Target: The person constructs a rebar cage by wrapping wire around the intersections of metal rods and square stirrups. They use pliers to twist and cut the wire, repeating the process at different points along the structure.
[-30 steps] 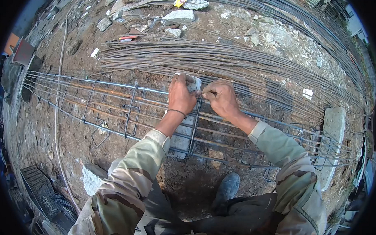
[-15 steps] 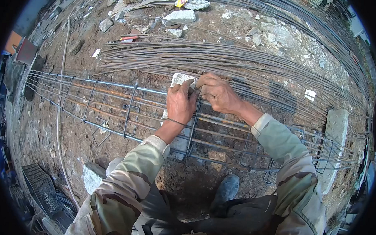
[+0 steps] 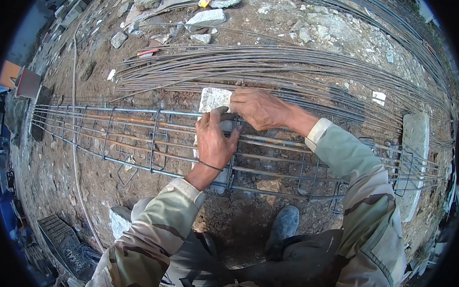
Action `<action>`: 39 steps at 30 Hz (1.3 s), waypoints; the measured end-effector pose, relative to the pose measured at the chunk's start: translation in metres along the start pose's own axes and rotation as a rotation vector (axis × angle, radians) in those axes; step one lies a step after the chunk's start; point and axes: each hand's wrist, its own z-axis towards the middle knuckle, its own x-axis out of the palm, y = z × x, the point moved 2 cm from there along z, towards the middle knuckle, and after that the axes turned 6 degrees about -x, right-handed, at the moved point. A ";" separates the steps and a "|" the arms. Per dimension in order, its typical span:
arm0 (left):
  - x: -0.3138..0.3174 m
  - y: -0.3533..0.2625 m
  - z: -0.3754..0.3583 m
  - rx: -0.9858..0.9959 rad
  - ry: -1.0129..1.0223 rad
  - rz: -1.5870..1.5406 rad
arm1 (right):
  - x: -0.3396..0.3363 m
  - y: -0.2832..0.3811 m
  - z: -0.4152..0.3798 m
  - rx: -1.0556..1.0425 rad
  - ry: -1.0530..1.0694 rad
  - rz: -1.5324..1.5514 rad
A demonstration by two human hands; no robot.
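A long rebar cage [image 3: 161, 143] of straight bars with square stirrups runs across the view in front of me. My left hand [image 3: 214, 143] is closed over its far top bar beside a stirrup [image 3: 231, 166], thumb apart from the curled fingertips. Just beyond, my right hand [image 3: 258, 109] is in a pinch near the same joint. Whatever its fingertips hold is hidden. A pale concrete block [image 3: 214, 98] shows behind the fingers, under the cage.
Loose rebar rods [image 3: 293, 62] lie beyond the cage. A concrete slab [image 3: 414, 150] stands under its right end. A hose [image 3: 74, 123] crosses the dirt at left, with a black crate [image 3: 62, 239] nearer. My boot [image 3: 283, 226] is close to the cage.
My left hand has come slightly down toward me, uncovering more of the pale block. My right hand has shifted a little and stays pinched at the joint. The view has turned slightly.
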 end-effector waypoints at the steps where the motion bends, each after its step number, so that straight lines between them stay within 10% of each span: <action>1: 0.001 0.000 0.000 0.001 -0.002 0.000 | -0.001 0.000 0.000 -0.002 0.000 -0.001; 16: 0.001 -0.004 -0.013 0.189 -0.029 0.207 | 0.011 -0.033 -0.002 0.573 0.010 0.399; 22: 0.004 0.000 -0.019 0.111 -0.021 0.185 | 0.021 -0.050 0.017 1.287 0.164 0.850; 27: 0.003 -0.002 -0.017 0.203 -0.053 0.243 | 0.008 -0.044 0.016 1.181 0.191 0.858; 30: 0.002 -0.002 -0.016 0.209 -0.048 0.233 | -0.030 -0.024 0.013 0.592 -0.069 -0.034; 39: 0.005 -0.004 -0.015 0.095 -0.005 0.274 | -0.127 0.149 -0.081 0.730 0.100 0.481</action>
